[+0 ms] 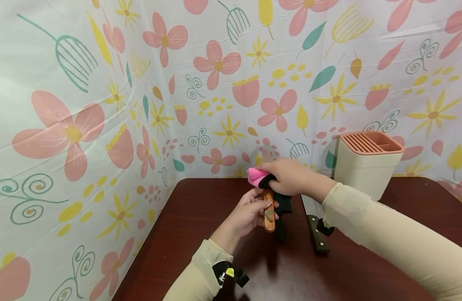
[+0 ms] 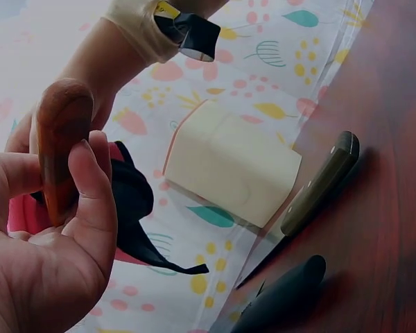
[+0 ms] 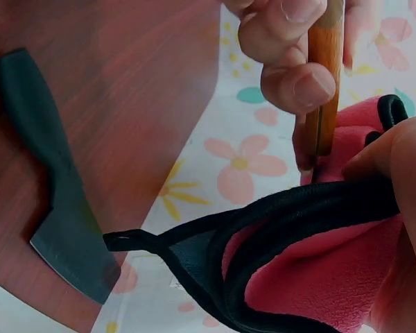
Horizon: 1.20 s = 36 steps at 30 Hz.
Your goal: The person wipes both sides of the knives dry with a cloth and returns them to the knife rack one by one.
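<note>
My left hand (image 1: pixel 250 211) grips the orange-brown wooden handle (image 1: pixel 269 215) of a knife, held upright above the table. A pink cloth with black edging (image 3: pixel 319 270) is bunched in my right hand (image 1: pixel 291 177) at the knife's upper end. Most of the blade is hidden in the cloth; a thin dark strip shows just past the handle in the right wrist view. Below the hands, a black cleaver (image 3: pixel 69 208) lies on the table. To its right rests a broad-bladed knife with a dark riveted handle (image 1: pixel 317 234), partly covered by my right forearm.
A cream knife block (image 1: pixel 360 171) with a slotted orange top stands at the back right of the dark red-brown table (image 1: pixel 171 255). Flower-patterned sheeting (image 1: pixel 216 104) hangs behind the table and along its left side.
</note>
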{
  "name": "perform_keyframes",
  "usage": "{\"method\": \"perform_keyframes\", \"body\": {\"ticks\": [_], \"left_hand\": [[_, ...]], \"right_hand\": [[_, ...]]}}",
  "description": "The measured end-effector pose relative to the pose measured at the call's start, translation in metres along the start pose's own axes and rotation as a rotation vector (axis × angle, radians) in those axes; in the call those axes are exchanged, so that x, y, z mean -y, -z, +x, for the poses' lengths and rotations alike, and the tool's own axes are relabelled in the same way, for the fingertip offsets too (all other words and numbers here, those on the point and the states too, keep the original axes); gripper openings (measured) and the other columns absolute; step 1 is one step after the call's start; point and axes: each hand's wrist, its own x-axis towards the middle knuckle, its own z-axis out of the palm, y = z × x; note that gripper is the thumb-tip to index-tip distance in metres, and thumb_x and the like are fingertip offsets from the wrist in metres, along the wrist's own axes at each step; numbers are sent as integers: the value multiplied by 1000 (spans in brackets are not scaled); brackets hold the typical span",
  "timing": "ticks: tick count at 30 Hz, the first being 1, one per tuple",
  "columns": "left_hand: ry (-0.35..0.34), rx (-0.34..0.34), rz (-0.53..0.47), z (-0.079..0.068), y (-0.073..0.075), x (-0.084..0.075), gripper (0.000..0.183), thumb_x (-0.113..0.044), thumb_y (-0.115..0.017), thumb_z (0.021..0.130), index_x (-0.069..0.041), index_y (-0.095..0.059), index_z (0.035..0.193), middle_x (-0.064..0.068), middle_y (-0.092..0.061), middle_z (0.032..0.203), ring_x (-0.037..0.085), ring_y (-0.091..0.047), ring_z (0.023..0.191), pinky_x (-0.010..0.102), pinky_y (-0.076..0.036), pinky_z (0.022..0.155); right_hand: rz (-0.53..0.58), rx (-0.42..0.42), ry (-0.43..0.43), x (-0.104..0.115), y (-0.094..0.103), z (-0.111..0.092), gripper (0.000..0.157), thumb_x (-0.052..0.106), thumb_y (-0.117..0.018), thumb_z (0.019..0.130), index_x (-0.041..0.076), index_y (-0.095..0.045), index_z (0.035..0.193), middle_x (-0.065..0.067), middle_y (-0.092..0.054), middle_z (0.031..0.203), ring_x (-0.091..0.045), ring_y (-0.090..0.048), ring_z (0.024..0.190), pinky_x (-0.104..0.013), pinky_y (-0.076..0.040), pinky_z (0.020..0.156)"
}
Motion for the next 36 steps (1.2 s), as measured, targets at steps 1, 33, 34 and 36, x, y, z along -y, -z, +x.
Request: {"method": "perform_keyframes", "body": {"ticks": [1,33,34,36], "left_hand": [[0,0,-2,0,0,0,44,-6,-44,107,-10,-39,150,0,-68,102,11,-75,76,29,-63,65],[-47,2,-41,-2,1,-6,26,-4,-44,108,-18,-60,123,-2,-68,97,12,-74,74,28,-63,68],[-50,3,-40,-3,1,-6,26,-4,-44,108,-18,-60,122,-2,-68,97,12,-74,74,28,-63,68],[-55,6,-40,-3,2,-6,26,-4,-44,108,-18,-61,122,-3,-68,97,11,-73,74,28,-63,68]], "right_hand": [[4,-5,1,1,0,-1,45,12,-63,88,16,-66,133,0,-76,102,-14,-61,78,-35,-52,71],[193,-14,41,21,12,-13,42,14,-62,91,15,-65,133,5,-75,93,-7,-58,72,-28,-50,70],[198,-14,38,21,12,-12,41,15,-63,91,15,-65,132,5,-75,94,-7,-59,72,-28,-50,70],[214,-15,34,21,12,-12,40,16,-63,92,16,-66,132,6,-75,94,-7,-59,73,-28,-50,71]]}}
